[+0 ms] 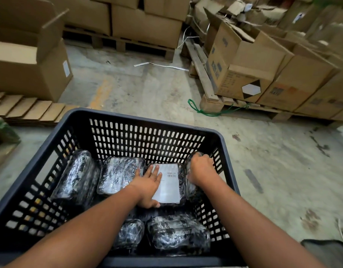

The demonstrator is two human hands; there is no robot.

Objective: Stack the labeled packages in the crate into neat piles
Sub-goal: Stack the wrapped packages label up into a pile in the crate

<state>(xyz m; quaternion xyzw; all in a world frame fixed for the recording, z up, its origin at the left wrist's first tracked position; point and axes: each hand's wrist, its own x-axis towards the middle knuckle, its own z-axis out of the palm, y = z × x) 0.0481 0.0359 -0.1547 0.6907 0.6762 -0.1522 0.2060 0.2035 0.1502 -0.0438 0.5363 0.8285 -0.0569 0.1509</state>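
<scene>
Head view: a dark slotted plastic crate [116,136] on a concrete floor [147,89] holds glossy film-wrapped black packages. The labeled package [169,182], white label up, lies flat with its long axis running away from the viewer. The left hand [149,184] is spread flat on it, fingers released. The right hand [200,167] is clenched on an upright package [190,187] at the right wall.

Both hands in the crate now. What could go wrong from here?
1. The right hand grips a package standing on edge against the crate wall; the shiny wrap looks slippery, so it may slide or topple.
2. The left hand lies flat on the labeled package, covering part of its label; dragging could crease it.
3. The left package leans at a tilt, so a pile built on it could end up crooked.
</scene>
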